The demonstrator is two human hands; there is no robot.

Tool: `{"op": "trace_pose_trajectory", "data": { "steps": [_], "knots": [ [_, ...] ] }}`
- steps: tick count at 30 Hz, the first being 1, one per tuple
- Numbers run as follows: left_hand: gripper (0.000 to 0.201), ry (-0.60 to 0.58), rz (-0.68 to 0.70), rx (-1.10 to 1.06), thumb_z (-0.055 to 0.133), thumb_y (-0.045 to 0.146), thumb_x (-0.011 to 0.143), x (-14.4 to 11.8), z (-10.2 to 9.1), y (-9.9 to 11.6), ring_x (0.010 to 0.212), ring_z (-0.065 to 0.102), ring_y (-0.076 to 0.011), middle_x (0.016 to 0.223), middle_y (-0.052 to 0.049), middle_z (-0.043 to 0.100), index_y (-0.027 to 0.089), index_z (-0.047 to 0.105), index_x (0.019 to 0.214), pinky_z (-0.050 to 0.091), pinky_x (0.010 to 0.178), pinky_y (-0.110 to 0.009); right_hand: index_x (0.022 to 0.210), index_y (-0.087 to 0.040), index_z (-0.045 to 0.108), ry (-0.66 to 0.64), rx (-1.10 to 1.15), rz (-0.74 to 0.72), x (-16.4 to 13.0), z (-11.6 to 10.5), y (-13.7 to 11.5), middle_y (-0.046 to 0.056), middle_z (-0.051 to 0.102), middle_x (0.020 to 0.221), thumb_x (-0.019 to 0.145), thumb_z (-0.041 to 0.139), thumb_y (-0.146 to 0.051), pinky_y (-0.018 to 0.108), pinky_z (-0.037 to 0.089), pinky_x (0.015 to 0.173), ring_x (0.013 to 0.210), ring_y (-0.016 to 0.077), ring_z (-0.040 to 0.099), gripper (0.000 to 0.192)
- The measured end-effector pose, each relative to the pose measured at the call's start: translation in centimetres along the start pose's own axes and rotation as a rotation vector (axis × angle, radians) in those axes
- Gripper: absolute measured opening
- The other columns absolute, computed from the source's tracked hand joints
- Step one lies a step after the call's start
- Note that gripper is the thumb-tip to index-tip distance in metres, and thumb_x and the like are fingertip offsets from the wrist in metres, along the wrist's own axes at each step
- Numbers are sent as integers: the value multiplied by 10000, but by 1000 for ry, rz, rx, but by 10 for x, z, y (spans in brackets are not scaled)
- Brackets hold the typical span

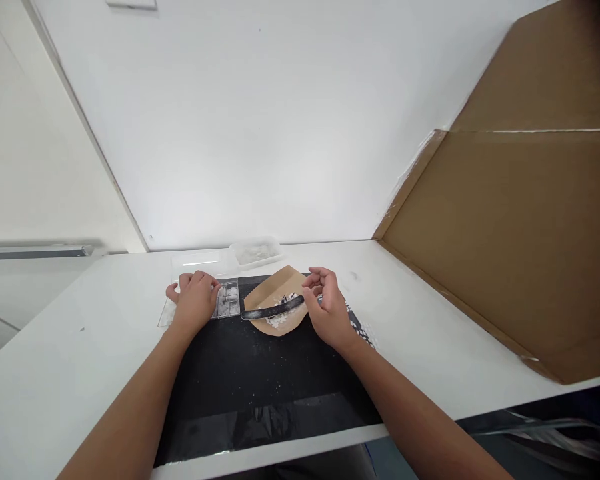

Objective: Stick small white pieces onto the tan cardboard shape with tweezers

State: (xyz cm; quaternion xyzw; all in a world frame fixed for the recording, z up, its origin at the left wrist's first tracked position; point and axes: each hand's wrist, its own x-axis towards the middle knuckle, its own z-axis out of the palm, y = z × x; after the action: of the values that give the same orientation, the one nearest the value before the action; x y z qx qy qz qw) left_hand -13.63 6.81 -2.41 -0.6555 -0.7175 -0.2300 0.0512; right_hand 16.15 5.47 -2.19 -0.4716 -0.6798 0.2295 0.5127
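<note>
My left hand (195, 299) is over a clear compartment box (229, 300) with small pale pieces in its sections. Its thumb and fingers are drawn together at the box; anything between them is too small to make out. My right hand (326, 303) is beside the right end of a curved black strip (273, 311), its thumb and fingertips bent close together. What they hold, if anything, does not show. The strip lies across a brown paper piece (267, 291), with small white bits (277, 321) scattered around it and some dark bits behind.
A black mat (260, 367) with pale specks covers the middle of the white table (105, 347). At the back stands a translucent tray (256, 253) beside a clear lid (200, 261). White pieces (364, 327) lie by the mat's right edge. A large cardboard sheet (505, 233) leans on the right.
</note>
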Motion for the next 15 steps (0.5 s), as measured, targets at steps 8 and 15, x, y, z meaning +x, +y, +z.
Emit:
{"op": "trace_pose_trajectory", "data": {
  "steps": [8,15],
  "knots": [
    [240,49,100,-126,457,361,988,3,-5,0,964,613,-291,959,-93,706,191,625,968,426,916,-481,1322,-217,407,-4,30,18,0,0,0,61,587,1084,963,530,-268,369,503,810,838,178,578,382],
    [257,74,279,-316,520,386,992,-2,-6,10,864,650,-203,1002,-62,708,187,640,1101,508,808,-343,1320,-215,403,-28,52,12,1,-1,-3,59,580,1063,969,519,-269,354,500,780,825,176,577,375]
  ]
}}
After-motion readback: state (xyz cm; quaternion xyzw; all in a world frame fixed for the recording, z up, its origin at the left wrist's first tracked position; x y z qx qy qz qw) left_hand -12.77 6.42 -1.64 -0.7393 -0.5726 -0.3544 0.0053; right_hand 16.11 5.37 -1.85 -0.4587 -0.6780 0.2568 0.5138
